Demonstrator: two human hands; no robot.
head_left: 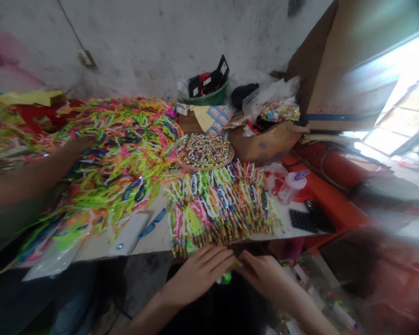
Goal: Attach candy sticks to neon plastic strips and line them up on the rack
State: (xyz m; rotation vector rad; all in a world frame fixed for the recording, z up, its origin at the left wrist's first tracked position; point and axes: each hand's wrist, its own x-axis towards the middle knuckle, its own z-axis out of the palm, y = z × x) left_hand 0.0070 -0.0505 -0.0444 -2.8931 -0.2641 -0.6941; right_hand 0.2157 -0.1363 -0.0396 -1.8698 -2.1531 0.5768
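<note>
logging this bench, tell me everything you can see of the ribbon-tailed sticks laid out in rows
The ribbon-tailed sticks lie on the pale table in dense, overlapping rows. They look slim, with yellowish patterned wrapping and plastic-looking tails in white, green, pink and blue. Stick ends point toward the person, the front ones near the table edge.

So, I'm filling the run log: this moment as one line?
left hand: at green piece, grip unclear; right hand: close to left, grip unclear; sticks: on table; tray: behind sticks
</note>
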